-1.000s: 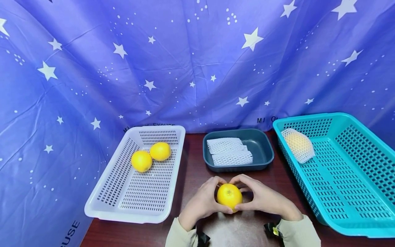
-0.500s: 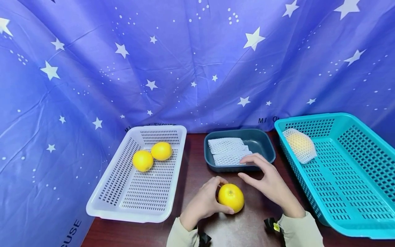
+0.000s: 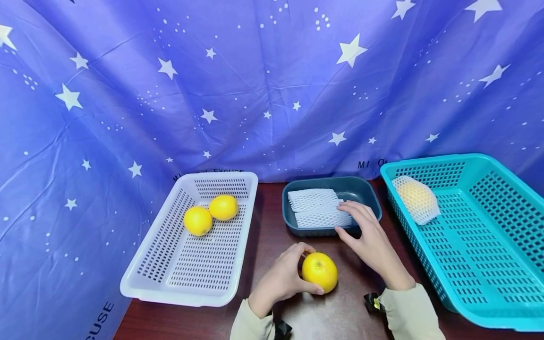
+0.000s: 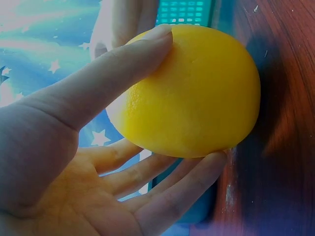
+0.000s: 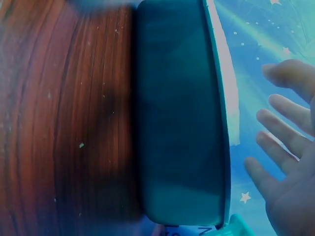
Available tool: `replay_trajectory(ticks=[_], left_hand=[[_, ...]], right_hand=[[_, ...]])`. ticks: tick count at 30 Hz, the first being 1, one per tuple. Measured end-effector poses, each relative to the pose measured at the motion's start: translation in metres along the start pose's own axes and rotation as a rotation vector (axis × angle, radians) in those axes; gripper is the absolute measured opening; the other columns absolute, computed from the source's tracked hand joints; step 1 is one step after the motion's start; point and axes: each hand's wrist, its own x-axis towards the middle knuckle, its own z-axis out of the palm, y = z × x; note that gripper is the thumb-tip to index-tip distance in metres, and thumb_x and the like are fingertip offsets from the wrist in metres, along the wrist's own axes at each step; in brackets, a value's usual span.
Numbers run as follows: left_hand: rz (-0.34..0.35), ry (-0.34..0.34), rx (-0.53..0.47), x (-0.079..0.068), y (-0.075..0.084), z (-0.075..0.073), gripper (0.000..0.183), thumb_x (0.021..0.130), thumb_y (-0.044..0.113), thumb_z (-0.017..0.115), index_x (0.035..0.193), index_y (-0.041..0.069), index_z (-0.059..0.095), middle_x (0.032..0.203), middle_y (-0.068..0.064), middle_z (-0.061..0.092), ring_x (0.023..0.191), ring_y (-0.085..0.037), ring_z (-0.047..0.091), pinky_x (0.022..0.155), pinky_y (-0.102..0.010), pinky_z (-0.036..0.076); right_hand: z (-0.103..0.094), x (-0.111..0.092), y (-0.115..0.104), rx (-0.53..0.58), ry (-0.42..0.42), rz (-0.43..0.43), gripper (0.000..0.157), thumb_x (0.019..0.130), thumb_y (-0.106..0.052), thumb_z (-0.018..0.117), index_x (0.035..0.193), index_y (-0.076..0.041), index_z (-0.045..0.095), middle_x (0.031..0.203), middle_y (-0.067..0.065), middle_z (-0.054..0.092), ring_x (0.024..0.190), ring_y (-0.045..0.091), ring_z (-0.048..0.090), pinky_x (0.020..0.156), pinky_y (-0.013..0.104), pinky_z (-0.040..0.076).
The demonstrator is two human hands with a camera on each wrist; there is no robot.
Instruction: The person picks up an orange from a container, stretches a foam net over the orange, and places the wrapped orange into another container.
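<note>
My left hand grips a yellow orange at the front middle of the table, thumb on the near side and fingers round the far side. In the left wrist view the orange sits between thumb and fingertips, close to the wood. My right hand is over the near right edge of the dark tray, its fingers spread and holding nothing. Two white foam net sleeves, a far one and a near one, lie in that tray. The right wrist view shows the spread right hand above the tray's side.
At the left, a white basket holds two yellow oranges. A teal basket stands at the right, with one fruit in a foam net in its far left corner. A blue star-patterned curtain hangs behind.
My right hand has let go of the orange and moved away from me to the dark tray, its fingers spreading. The left hand still holds the orange in nearly the same place.
</note>
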Motion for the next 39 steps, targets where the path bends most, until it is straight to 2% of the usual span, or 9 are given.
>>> replay_trajectory(ticks=[7,12,15,20,23,29,33,39], left_hand=[[0.009,0.000,-0.005,-0.001,0.002,-0.001,0.069,0.068,0.036,0.092,0.125,0.016,0.057,0.120,0.004,0.061,0.109,-0.017,0.056,0.096,-0.032,0.047],[0.004,-0.002,-0.012,-0.001,0.002,-0.003,0.069,0.068,0.036,0.092,0.125,0.016,0.057,0.122,0.003,0.061,0.110,-0.018,0.056,0.096,-0.033,0.047],[0.002,-0.003,-0.015,-0.001,0.002,-0.002,0.069,0.068,0.036,0.092,0.125,0.017,0.057,0.122,0.003,0.061,0.110,-0.018,0.056,0.096,-0.033,0.047],[-0.001,-0.006,-0.012,-0.001,0.002,-0.001,0.069,0.068,0.036,0.092,0.125,0.016,0.057,0.122,0.003,0.061,0.112,-0.018,0.056,0.098,-0.034,0.046],[0.001,-0.007,-0.009,-0.001,0.002,0.000,0.070,0.068,0.036,0.092,0.125,0.016,0.057,0.122,0.002,0.061,0.112,-0.019,0.056,0.098,-0.034,0.046],[-0.009,-0.010,-0.010,-0.001,0.001,0.001,0.070,0.068,0.036,0.092,0.124,0.016,0.056,0.121,0.003,0.061,0.110,-0.018,0.056,0.097,-0.033,0.047],[-0.023,-0.013,-0.013,-0.001,0.004,0.001,0.068,0.069,0.036,0.091,0.123,0.016,0.056,0.118,0.003,0.060,0.108,-0.017,0.055,0.096,-0.033,0.047],[-0.020,-0.012,0.001,-0.002,0.007,-0.001,0.066,0.070,0.037,0.090,0.123,0.017,0.055,0.117,0.003,0.059,0.107,-0.017,0.055,0.095,-0.032,0.048]], right_hand=[[-0.001,0.003,0.001,-0.019,-0.058,0.022,0.042,0.091,-0.010,0.071,0.131,-0.005,0.059,0.135,0.015,0.056,0.127,0.033,0.046,0.102,0.057,0.040],[0.002,0.004,0.001,-0.026,-0.076,0.041,0.034,0.093,-0.006,0.068,0.126,-0.006,0.063,0.122,0.011,0.064,0.113,0.029,0.054,0.097,0.051,0.045],[0.003,0.003,0.002,-0.032,-0.053,0.033,0.027,0.092,-0.001,0.067,0.118,-0.008,0.067,0.112,0.007,0.067,0.105,0.024,0.056,0.092,0.047,0.047],[0.005,0.001,0.003,-0.025,0.000,0.026,0.020,0.090,0.001,0.068,0.108,-0.010,0.071,0.104,0.003,0.067,0.102,0.021,0.057,0.088,0.039,0.047],[0.004,0.001,0.003,-0.006,0.039,0.037,0.018,0.090,0.000,0.069,0.105,-0.010,0.071,0.103,0.001,0.067,0.102,0.020,0.059,0.089,0.028,0.047],[0.001,0.001,-0.003,0.059,0.112,0.047,0.014,0.092,-0.003,0.067,0.103,-0.010,0.072,0.103,0.002,0.067,0.100,0.020,0.061,0.089,0.008,0.040],[-0.003,0.002,-0.007,0.084,0.143,0.060,0.014,0.093,-0.003,0.067,0.104,-0.010,0.071,0.102,0.000,0.067,0.095,0.014,0.060,0.086,0.004,0.040],[-0.010,0.003,-0.014,0.125,0.188,0.040,0.015,0.091,-0.001,0.069,0.104,-0.009,0.071,0.100,0.001,0.066,0.092,0.004,0.059,0.084,0.004,0.043]])
